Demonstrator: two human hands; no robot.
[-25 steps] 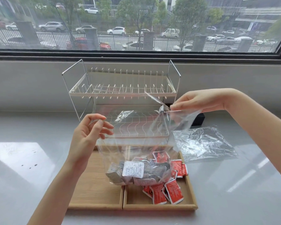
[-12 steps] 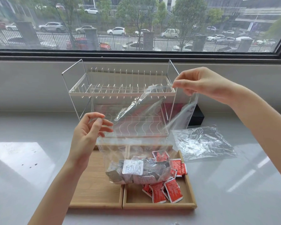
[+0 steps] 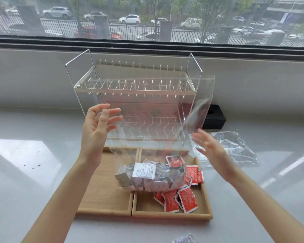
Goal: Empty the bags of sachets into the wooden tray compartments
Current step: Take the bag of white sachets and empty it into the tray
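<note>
A wooden tray [image 3: 167,216] with two compartments lies on the counter. Red sachets [image 3: 186,200] lie loose in its right compartment; the left compartment [image 3: 104,190] holds nothing. A tall clear bag [image 3: 167,120] stands over the tray's middle, with grey sachets [image 3: 147,178] heaped in its bottom. My left hand [image 3: 98,130] is at the bag's left edge with fingers spread, gripping nothing. To the right of the bag my right hand [image 3: 207,146] is blurred, its fingers straight, and it holds nothing.
A white wire dish rack [image 3: 135,88] stands just behind the tray, under the window. An emptied, crumpled clear bag [image 3: 235,149] lies to the right, a black box [image 3: 215,118] behind it. A small grey sachet [image 3: 184,240] shows at the bottom edge.
Both hands have let go of the bag's top edges. My right hand dropped from beside the rack's top to the bag's lower right, and the bag's mouth now stands wide and tall.
</note>
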